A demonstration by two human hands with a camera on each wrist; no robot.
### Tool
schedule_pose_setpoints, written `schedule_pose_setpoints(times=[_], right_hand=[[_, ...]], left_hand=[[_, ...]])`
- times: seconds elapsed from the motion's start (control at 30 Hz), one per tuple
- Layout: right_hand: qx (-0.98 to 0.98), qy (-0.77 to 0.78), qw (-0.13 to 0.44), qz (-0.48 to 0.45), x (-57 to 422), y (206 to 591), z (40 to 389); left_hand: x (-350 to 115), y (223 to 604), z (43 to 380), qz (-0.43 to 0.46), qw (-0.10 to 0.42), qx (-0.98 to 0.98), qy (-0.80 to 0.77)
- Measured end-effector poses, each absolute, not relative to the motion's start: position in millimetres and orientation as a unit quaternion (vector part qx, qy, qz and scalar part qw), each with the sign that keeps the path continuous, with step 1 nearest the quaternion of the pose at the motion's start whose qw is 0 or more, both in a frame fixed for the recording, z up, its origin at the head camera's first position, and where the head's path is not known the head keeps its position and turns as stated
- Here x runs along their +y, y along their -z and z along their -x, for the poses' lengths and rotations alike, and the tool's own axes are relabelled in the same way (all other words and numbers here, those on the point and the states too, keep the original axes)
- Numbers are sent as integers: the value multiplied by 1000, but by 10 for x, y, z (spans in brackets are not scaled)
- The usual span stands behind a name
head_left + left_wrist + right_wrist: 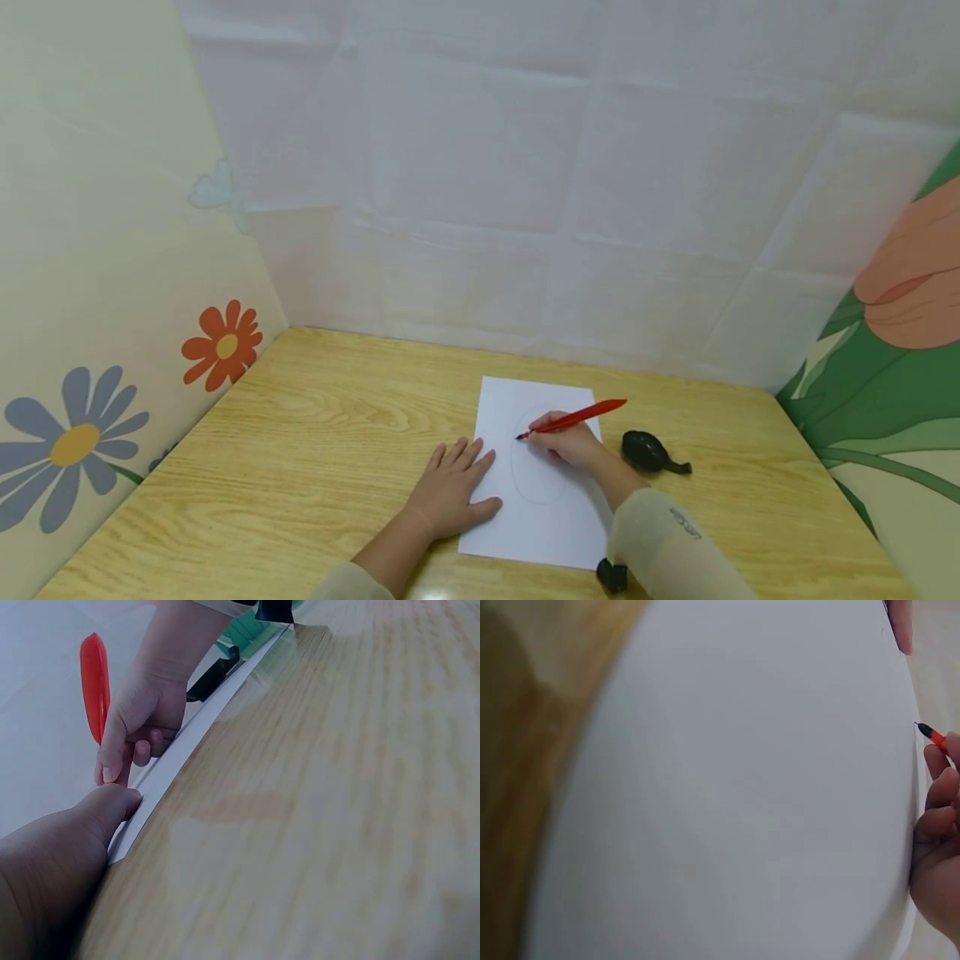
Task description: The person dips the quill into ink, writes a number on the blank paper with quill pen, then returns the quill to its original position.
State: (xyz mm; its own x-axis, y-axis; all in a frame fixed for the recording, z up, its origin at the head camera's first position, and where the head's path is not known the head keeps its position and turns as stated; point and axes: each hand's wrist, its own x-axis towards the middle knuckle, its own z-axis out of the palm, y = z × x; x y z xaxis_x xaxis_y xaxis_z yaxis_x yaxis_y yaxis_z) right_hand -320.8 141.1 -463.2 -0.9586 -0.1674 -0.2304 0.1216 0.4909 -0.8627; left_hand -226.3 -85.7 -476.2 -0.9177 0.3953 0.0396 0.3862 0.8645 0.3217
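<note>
A white sheet of paper (487, 533) lies on the wooden table, with a faint oval outline drawn on it. My right hand (576, 444) pinches a red pen (585, 414) over the upper part of the sheet. The pen's dark tip is right at the oval's left side, and its broad red end slants up to the right. Spread flat, my left hand (448, 493) rests at the sheet's left edge, thumb and fingertips on the paper. In the left wrist view the red pen (94, 686) rises above the right hand (146, 712).
A glossy black rounded object with a narrow stem (645, 452) lies right of the sheet. Another small black object (612, 575) sits at the sheet's lower right corner, beside the right sleeve. A white cloth backdrop (465, 167) and flower-patterned side panels (112, 267) border the table (337, 417).
</note>
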Motion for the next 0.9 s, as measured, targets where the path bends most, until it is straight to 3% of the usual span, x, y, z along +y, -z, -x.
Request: schedule_pose_setpoints(times=[0.9], right_hand=[[843,519,138,27,1408,4616,3194]], left_hand=[[-854,4828,2306,-201,8,966,-163]])
